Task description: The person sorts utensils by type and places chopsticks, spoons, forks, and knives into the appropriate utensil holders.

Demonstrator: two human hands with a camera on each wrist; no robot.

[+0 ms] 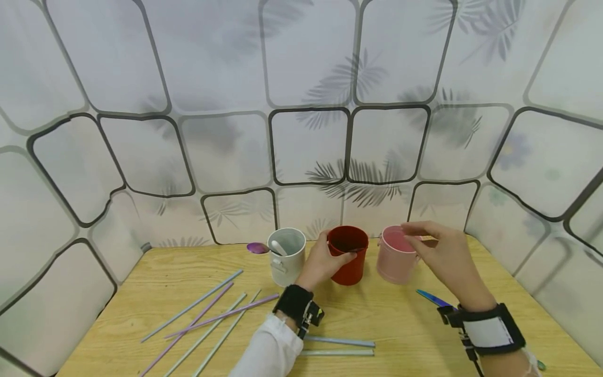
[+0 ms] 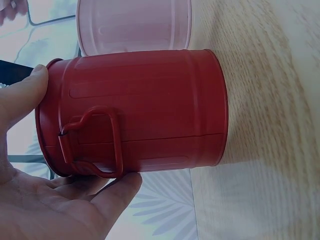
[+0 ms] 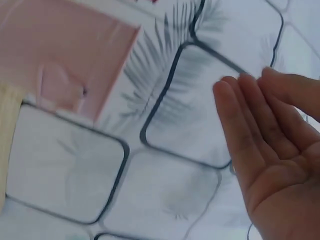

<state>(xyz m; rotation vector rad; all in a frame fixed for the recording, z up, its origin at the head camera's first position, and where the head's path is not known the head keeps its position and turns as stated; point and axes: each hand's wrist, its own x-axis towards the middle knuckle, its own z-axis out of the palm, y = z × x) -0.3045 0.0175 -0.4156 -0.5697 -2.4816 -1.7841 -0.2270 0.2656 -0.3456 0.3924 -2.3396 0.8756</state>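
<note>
My left hand [image 1: 322, 264] grips the red bucket [image 1: 348, 269] near its rim, thumb on the near side and fingers round the left. The bucket stands upright on the table; its folded wire handle shows in the left wrist view. A dark flat piece [image 2: 15, 71] juts past its rim, its kind unclear. To the right stands a pink bucket [image 1: 395, 264]. Over its right rim hovers my right hand [image 1: 445, 254], fingers extended, with nothing visible in them. The right wrist view shows that hand [image 3: 275, 145] apart from the pink bucket [image 3: 60, 55].
A white bucket [image 1: 294, 264] at left holds a purple spoon [image 1: 257, 248] and a white-handled piece [image 1: 279, 248]. Several blue, purple and pale green sticks [image 1: 207, 309] lie front left, with more sticks [image 1: 339, 342] near the middle. A shiny blue-purple utensil [image 1: 431, 297] lies by my right wrist.
</note>
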